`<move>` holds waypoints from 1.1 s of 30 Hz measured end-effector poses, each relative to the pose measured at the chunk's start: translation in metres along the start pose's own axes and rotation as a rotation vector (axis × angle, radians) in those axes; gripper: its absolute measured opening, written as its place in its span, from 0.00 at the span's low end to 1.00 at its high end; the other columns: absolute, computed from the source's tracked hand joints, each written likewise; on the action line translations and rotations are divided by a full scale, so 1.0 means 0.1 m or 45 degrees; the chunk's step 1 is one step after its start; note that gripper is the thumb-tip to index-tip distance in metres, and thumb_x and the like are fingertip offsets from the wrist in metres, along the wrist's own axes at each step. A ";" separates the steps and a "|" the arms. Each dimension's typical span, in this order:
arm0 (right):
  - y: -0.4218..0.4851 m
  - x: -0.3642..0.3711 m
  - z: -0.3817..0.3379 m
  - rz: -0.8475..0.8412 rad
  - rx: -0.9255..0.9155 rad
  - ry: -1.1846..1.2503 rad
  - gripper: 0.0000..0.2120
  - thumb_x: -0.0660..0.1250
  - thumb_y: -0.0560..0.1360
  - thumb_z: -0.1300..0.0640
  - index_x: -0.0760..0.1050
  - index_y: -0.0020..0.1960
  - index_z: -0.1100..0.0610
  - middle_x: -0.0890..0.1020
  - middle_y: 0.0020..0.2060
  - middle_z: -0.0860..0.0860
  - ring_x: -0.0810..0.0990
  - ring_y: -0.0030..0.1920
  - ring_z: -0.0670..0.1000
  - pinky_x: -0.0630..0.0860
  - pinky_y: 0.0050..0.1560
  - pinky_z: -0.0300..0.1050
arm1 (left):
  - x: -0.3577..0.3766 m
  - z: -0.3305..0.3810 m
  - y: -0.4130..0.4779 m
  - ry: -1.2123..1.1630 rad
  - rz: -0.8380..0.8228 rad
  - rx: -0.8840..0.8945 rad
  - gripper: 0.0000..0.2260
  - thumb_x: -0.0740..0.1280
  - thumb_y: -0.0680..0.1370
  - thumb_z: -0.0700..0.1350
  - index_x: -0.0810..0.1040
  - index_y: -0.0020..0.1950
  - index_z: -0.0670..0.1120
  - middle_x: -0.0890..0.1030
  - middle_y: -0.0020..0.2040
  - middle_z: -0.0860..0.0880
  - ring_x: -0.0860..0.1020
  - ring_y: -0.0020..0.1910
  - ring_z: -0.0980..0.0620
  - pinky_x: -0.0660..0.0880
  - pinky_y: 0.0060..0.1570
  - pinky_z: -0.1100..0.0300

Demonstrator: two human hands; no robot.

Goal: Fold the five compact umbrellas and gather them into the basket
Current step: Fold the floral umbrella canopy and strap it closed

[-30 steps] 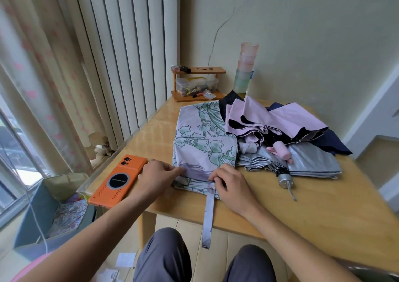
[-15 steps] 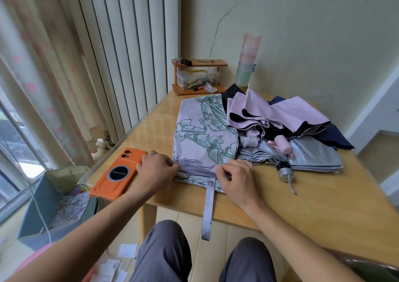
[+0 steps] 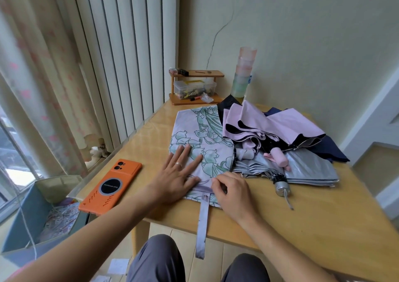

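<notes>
A lilac umbrella with a green flower print point(image 3: 200, 135) lies flat on the wooden table point(image 3: 313, 221). Its grey strap point(image 3: 201, 223) hangs over the front edge. My left hand point(image 3: 179, 171) presses flat on the fabric with straight fingers. My right hand point(image 3: 232, 192) pinches the near hem beside the strap. To the right lie a pink umbrella point(image 3: 274, 126), a silver one point(image 3: 302, 169) with a metal handle, and a navy one point(image 3: 330, 150) underneath. The blue basket point(image 3: 23, 223) stands on the floor at the left, with a patterned bundle inside.
An orange phone point(image 3: 111, 186) lies at the table's left front corner. A small wooden shelf with a clear box point(image 3: 195, 87) and stacked pastel cups point(image 3: 244, 72) stand at the back. Curtains and a window line the left side.
My left hand has left the near hem, opened and slid forward onto the printed fabric. My right hand has stayed at the hem by the strap.
</notes>
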State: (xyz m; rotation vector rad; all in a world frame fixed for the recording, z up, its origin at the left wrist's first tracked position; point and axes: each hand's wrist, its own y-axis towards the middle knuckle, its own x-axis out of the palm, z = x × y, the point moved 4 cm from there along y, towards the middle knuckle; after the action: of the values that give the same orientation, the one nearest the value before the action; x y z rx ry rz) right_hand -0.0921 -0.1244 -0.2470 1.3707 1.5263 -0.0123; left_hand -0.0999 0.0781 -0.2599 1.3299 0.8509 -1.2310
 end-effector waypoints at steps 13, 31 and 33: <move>1.52 0.16 0.31 -0.173 0.583 0.277 0.08 0.66 0.77 0.55 0.78 0.56 0.52 0.81 0.53 0.49 0.82 0.51 0.51 0.80 0.49 0.49 | 0.07 -0.04 -0.01 0.021 0.071 0.034 0.30 0.46 0.81 0.67 0.41 0.82 0.64 0.34 0.82 0.50 0.32 0.80 0.50 0.36 0.79 0.50; 2.21 0.22 0.30 -0.143 0.987 0.592 0.34 0.72 0.77 0.58 0.61 0.78 0.56 0.82 0.42 0.56 0.76 0.30 0.47 0.72 0.32 0.39 | -0.04 0.03 -0.05 -0.011 -0.003 0.046 0.37 0.50 0.76 0.78 0.37 0.79 0.69 0.31 0.81 0.49 0.28 0.78 0.51 0.36 0.78 0.47; 2.16 0.11 0.16 -0.103 0.839 0.469 0.33 0.73 0.76 0.56 0.62 0.77 0.52 0.79 0.52 0.55 0.77 0.27 0.47 0.74 0.34 0.40 | -0.03 0.03 -0.05 -0.001 -0.006 0.042 0.37 0.50 0.76 0.77 0.37 0.79 0.68 0.30 0.81 0.49 0.27 0.78 0.51 0.36 0.78 0.47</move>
State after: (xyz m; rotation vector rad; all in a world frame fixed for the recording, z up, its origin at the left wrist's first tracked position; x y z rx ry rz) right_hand 0.0781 -0.0515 -0.1351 1.8993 1.9886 -0.3586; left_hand -0.1055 0.0767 -0.2573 1.3545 0.8363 -1.2543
